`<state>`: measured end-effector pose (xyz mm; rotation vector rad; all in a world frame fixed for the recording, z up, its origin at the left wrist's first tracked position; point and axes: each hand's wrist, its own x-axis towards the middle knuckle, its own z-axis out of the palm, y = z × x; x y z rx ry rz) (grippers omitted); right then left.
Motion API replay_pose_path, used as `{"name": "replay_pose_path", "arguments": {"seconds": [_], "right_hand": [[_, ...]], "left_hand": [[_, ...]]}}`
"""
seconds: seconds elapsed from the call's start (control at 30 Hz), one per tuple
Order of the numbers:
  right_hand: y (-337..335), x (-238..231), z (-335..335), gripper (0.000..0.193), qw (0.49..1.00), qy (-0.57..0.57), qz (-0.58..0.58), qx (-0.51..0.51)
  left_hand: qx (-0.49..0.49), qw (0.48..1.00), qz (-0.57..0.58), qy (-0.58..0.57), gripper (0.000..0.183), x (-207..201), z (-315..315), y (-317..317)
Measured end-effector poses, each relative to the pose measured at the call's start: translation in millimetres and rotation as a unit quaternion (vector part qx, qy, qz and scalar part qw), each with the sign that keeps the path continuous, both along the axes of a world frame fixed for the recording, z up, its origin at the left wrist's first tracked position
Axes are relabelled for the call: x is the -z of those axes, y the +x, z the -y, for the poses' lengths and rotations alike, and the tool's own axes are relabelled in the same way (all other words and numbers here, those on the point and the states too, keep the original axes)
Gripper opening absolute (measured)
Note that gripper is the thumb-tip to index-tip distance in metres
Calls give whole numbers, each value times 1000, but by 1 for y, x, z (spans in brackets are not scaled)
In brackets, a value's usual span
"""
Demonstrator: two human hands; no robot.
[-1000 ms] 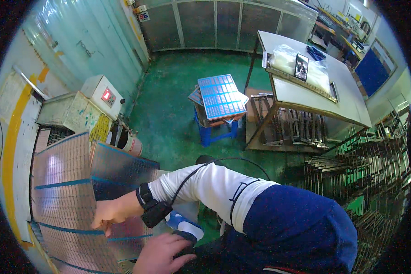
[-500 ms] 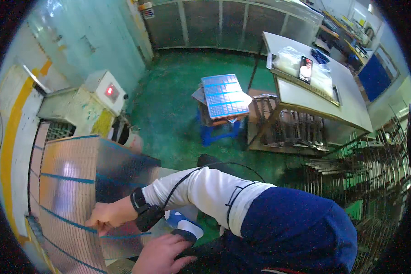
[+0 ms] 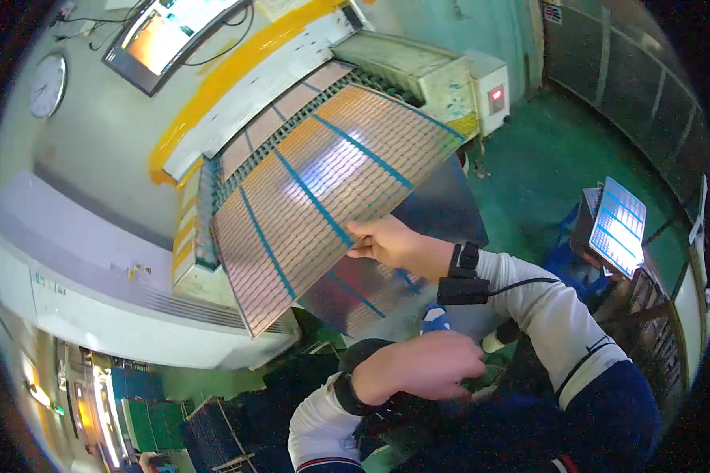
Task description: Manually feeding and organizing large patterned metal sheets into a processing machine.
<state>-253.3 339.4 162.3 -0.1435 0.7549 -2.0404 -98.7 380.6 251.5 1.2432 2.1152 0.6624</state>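
Thin rectangular panel [image 3: 323,189], glossy, ribbed, blue-striped, spreads up-left from right hand [image 3: 394,246]; fingers [image 3: 364,229] pinch its edge. Left hand [image 3: 422,364] half-curled, hold unclear.

The green floor [image 3: 548,146] bears a blue stool [image 3: 562,243]; on that — stacked panels [image 3: 618,229], the top one blue-striped.

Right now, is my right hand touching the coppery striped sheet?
Touching: head view shows your right hand pinching the coppery striped sheet at its edge.
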Motion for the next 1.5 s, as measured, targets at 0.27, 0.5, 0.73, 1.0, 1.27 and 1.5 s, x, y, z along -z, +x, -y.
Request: {"name": "replay_pose_path", "arguments": {"seconds": [0.27,0.5,0.73,1.0,1.27,1.5], "right_hand": [[-31,5,21,20,1000,-4,-12,3],[-36,3,39,19,1000,-23,-11,10],[-52,19,51,16,999,-12,10,33],[-54,17,55,23,1000,-28,-12,9],[-82,60,-13,41,990,20,-139,5],[-173,121,-101,16,891,259,-218,303]], "left_hand": [[-10,999,-33,-3,23,5,-3,-5],[-20,999,-29,-19,24,3,3,-4],[2,999,7,-45,29,10,-3,-6],[8,998,29,-54,39,4,-7,-6],[-29,999,-27,-30,39,22,-1,0],[-33,999,-32,12,39,26,-4,2]]}}
